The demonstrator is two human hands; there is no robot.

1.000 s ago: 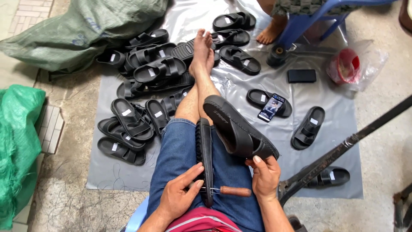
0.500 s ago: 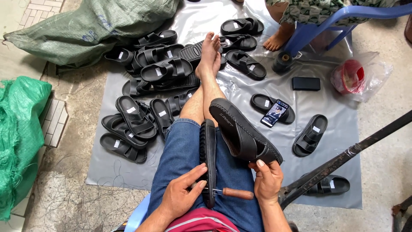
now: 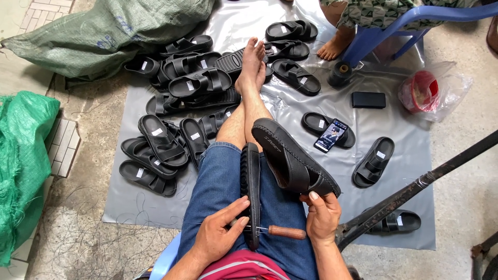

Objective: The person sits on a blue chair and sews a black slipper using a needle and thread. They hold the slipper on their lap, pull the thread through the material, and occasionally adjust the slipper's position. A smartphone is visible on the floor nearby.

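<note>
Fingers of the left hand [image 3: 220,236] pinch an awl's metal shaft against a black sandal [image 3: 252,194] standing edgewise on the lap; the right hand [image 3: 322,218] closes on the wooden-handled awl [image 3: 282,232] and steadies a second sandal [image 3: 293,161]. Its tip is hidden behind the sole.

My left hand [image 3: 220,236] is on a black sandal [image 3: 252,192]; my right hand [image 3: 322,218] is by another black sandal [image 3: 293,158]. Awl [image 3: 277,231]: brown wood handle, steel tip. My shorts [image 3: 218,181] are blue denim, shirt [image 3: 246,269] red. Pile of sandals [image 3: 176,98] all black w/ small white tags. Sheet [image 3: 394,129] silver-grey. Sack [image 3: 21,155] bright green, bag [image 3: 114,31] dull green. Chair [image 3: 394,23] blue, tub [image 3: 420,91] red.
</note>
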